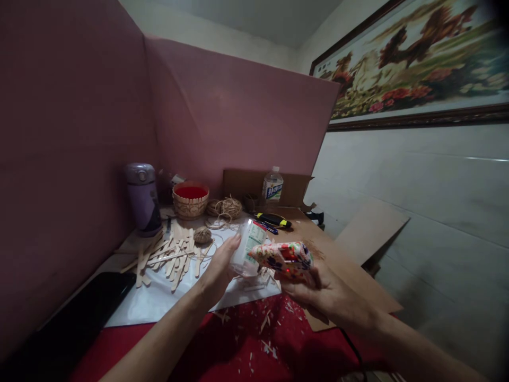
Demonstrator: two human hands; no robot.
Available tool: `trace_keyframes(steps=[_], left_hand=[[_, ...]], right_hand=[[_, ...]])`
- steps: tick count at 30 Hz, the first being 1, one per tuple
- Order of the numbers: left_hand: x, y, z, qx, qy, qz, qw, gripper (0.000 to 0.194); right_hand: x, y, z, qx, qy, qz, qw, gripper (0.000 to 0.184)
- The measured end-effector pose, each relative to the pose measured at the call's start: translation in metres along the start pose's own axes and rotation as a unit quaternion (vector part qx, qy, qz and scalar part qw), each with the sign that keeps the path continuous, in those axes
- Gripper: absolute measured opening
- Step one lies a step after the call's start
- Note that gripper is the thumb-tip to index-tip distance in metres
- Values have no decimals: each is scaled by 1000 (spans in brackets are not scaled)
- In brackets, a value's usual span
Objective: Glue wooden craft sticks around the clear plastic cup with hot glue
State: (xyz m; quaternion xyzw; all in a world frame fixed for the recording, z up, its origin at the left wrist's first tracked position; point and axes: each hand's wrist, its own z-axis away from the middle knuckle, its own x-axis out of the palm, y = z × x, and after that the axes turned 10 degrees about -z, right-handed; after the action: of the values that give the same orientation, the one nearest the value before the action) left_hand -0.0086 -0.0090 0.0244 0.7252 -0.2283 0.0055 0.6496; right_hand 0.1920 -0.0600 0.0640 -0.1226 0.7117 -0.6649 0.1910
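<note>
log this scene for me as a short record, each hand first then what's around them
left hand: holds a clear plastic container with a green-and-red label, tilted
right hand: grips a floral-patterned glue gun, red light showing
nozzle: at the container; contact unclear
white sheet: scattered flat pale wooden sticks, small brown twine ball
back: purple lidded flask, round tan bowl with red interior, loose brown twine coil, clear labelled plastic bottle
front: red cloth with pale scraps
</note>
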Motion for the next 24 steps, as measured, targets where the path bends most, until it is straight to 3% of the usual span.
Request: trace_keyframes(steps=[10, 24], left_hand=[[-1, -2, 0, -14, 41, -55, 998, 43], [-1, -4, -1, -26, 42, -68, 996, 42]], right_hand=[[7, -9, 4, 7, -38, 6, 999, 26], [12, -17, 6, 46, -35, 26, 998, 39]])
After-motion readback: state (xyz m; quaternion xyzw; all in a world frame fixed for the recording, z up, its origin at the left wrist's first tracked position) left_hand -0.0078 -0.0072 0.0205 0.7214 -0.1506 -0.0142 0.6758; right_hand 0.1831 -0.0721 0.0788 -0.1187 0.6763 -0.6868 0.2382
